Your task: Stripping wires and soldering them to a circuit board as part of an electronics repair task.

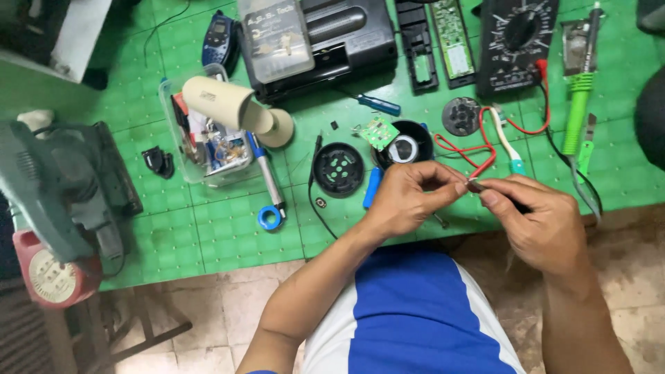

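My left hand and my right hand meet over the front edge of a green mat. Between their fingertips they pinch a small dark part, and a red wire runs from there up toward a black multimeter. Just behind my left hand lies an opened round black casing with a small green circuit board at its rim. Its round black cover lies to the left.
A clear plastic box of parts with a beige tube on it stands at left. A green-handled soldering iron, screwdrivers, a black case and a power tool surround the mat.
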